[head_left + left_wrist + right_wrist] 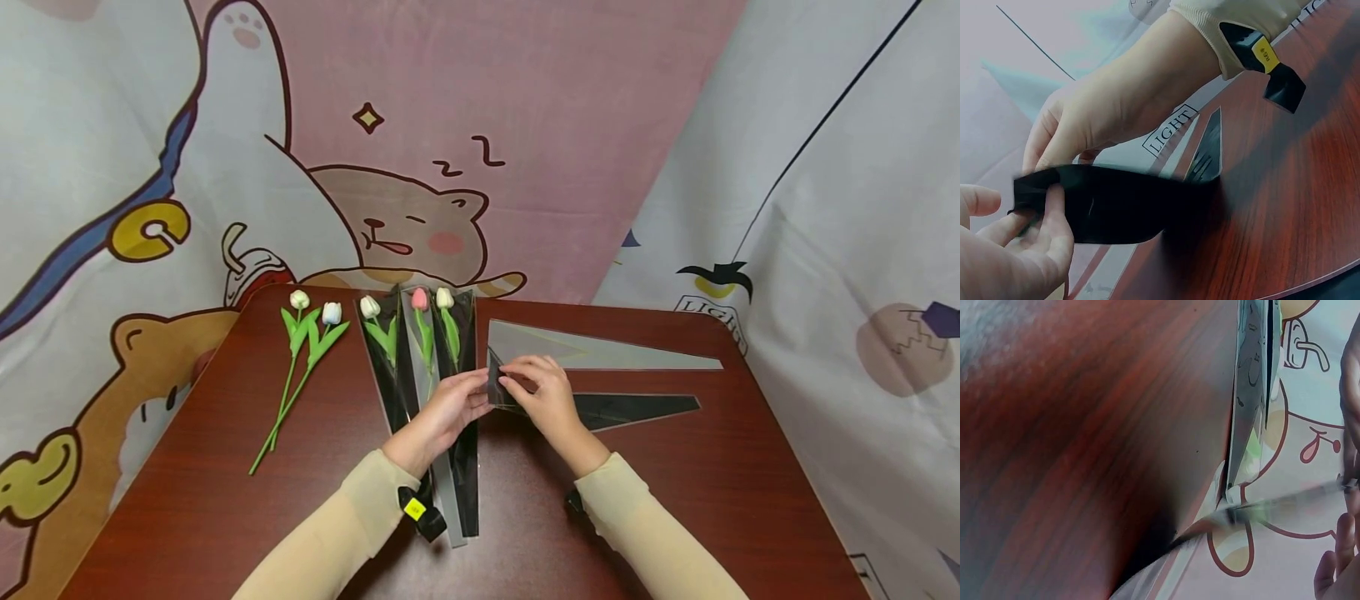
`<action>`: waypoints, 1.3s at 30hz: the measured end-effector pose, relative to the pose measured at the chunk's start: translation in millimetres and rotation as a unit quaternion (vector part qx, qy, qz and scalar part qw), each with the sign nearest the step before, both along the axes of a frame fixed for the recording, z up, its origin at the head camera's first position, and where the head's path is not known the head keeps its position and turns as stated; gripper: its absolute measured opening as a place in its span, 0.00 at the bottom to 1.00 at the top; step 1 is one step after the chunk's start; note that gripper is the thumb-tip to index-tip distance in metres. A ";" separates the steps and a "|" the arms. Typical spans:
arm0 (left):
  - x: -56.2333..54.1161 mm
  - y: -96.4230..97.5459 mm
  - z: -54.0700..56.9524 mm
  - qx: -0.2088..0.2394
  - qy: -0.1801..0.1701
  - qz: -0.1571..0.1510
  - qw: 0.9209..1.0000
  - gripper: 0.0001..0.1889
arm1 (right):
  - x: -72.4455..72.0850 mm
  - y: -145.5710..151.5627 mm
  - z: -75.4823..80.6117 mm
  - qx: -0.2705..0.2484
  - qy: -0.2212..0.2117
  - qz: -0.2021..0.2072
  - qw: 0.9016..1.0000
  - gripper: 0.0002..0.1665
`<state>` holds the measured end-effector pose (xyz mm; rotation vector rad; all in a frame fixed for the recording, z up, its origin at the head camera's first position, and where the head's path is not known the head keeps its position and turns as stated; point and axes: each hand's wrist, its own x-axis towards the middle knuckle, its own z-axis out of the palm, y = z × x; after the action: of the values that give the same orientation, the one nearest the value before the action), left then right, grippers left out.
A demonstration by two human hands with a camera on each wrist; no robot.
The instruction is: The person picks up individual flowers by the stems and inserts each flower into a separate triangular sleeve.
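Beige sleeves (322, 533) lie nearest us, on the near side of the pink tulip (420, 298), which we take as landmark. To its near right, our left hand (453, 404) pinches the raised end of a black wrapper (1110, 209) between thumb and fingers. Our right hand (546, 396), fingers bent, pinches the same end; both hands leave only the film's thickness between their tips. Farther right of the pink tulip we see a dark tapering strip (637, 408), perhaps the wrapper's tail, and a grey wrapper (637, 356). White tulips (371, 307) in black wrapping flank the pink tulip; well to its left, two unwrapped tulips (331, 314) cross stems on the worktop (697, 500).
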<state>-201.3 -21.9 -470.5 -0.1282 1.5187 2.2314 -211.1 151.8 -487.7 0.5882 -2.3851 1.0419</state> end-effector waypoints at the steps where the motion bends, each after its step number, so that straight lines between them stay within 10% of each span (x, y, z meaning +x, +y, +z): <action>1: -0.2 -0.1 0.0 0.010 -0.003 0.001 1.000 0.20 | 0.0 0.0 0.1 0.002 0.000 0.008 1.000 0.10; 19: -2.1 -4.1 -1.3 0.007 0.008 -0.011 1.000 0.21 | 1.4 -1.6 -1.7 0.037 -0.037 0.003 0.999 0.18; 39: -3.1 -0.3 -6.8 -0.046 0.026 0.047 0.997 0.16 | 1.0 -3.8 -0.9 0.006 0.016 -0.021 1.000 0.08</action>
<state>-204.4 -22.2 -477.3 -0.1747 1.6770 2.2538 -210.0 147.9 -488.6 0.5520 -2.3666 0.9925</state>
